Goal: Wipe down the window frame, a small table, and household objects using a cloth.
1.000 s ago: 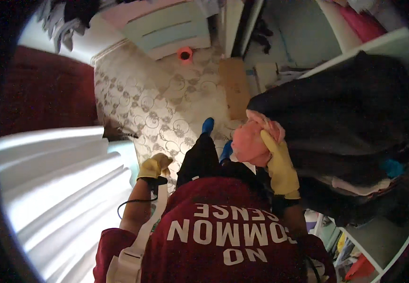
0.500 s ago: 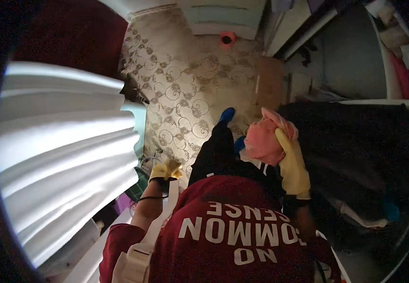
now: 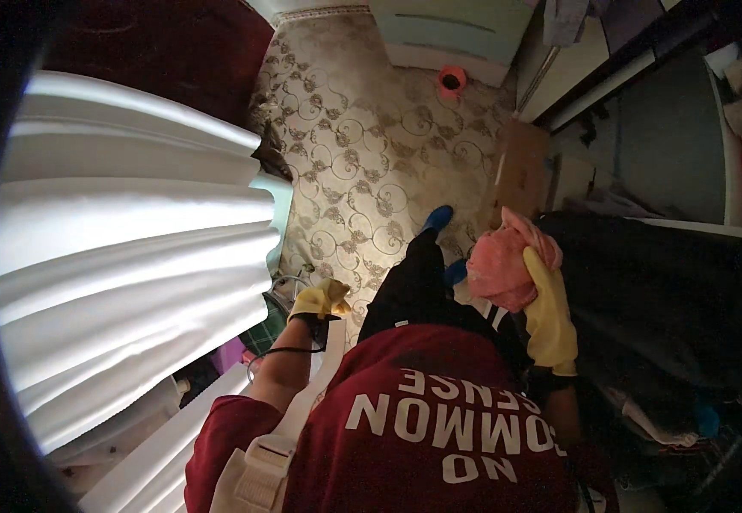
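A crumpled pink cloth is bunched up in my right hand, which wears a yellow rubber glove. My gloved thumb side presses along the cloth's right edge, and most of the fingers are hidden behind it. On the other side, my left hand, also in a yellow glove, hangs beside my body above the patterned floor. Its fingers are loosely bent and partly apart, and nothing shows in them.
White pleated fabric fills the left side. A dark-covered bed or couch lies right of my right arm. Ahead are the patterned floor, a small orange-red container, a pale drawer unit and a brown board.
The view has shifted, so the room and both hands appear farther right and slightly lower. The pink cloth stays in my right hand.
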{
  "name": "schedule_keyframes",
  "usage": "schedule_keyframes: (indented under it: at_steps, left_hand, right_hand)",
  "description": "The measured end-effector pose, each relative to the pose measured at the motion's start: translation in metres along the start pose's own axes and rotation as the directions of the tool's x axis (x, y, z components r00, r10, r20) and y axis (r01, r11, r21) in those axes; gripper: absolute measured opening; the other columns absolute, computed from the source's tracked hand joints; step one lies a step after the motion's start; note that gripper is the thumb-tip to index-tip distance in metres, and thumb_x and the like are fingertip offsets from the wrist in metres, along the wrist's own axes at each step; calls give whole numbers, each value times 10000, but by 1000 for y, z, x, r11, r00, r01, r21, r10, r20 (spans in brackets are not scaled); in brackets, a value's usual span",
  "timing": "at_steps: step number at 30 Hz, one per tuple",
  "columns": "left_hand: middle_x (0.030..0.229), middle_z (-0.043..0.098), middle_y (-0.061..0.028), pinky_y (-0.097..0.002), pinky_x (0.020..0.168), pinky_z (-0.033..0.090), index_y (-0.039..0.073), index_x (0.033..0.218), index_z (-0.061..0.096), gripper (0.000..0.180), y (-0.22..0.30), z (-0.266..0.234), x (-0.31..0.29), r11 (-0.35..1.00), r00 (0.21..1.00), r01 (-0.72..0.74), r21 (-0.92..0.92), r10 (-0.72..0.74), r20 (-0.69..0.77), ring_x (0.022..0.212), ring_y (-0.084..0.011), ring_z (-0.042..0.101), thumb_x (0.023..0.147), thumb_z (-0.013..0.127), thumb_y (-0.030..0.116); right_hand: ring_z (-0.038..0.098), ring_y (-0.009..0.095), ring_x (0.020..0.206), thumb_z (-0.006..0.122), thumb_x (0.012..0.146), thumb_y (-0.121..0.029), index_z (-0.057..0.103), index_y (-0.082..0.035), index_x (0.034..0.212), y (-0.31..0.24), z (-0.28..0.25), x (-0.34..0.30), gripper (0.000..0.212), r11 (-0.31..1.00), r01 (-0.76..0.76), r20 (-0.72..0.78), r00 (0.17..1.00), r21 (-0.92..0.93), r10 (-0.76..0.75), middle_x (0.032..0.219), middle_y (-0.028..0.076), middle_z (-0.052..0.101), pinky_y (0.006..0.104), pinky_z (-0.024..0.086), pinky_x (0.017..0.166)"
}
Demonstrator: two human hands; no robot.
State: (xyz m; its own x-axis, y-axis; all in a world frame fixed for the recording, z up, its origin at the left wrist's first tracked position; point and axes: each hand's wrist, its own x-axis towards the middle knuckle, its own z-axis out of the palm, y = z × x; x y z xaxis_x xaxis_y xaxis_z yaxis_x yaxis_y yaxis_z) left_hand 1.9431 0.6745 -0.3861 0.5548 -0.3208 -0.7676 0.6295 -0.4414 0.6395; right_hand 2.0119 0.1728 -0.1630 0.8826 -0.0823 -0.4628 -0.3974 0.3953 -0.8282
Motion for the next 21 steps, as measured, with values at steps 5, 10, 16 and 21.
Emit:
schedule_keyframes:
  at_steps: [5,10,16,21]
  left_hand:
    - [1107,657,-205,-441,807,547,12,1228,580,487,-8,-6,8,997,1000,-30,-71,30,3,991,-343,662,836,758,238]
    - [1121,667,-240,-465,820,553,-36,1255,567,524,-35,-13,20,945,987,-157,-287,157,-21,987,-380,668,842,769,214]
    - [1169,637,-290,-497,813,554,-70,1298,514,565,28,-3,32,971,995,-64,230,45,86,987,-424,663,872,733,229]
    - [1279,602,-215,-418,869,538,16,1339,519,474,-69,-44,19,985,986,164,-45,-166,-27,1091,-330,643,975,578,312]
  right_hand:
    - [478,235,1318,628,980,-412,323,-34,1506,-1,-1,-2,716,999,-16,-32,999,-43,15,1437,148,469,369,391,1103]
    - [479,232,1310,634,976,-415,307,-32,1509,2,-2,-2,734,999,-38,-103,994,-37,34,1435,142,463,369,397,1095]
    - [456,244,1340,654,962,-411,248,-52,1534,1,-9,-2,788,1000,-2,-67,998,-5,1,1464,145,432,377,392,1110]
    - [433,264,1375,661,954,-414,221,-78,1546,-23,6,-12,810,984,-158,-65,984,82,163,1488,155,409,407,385,1129]
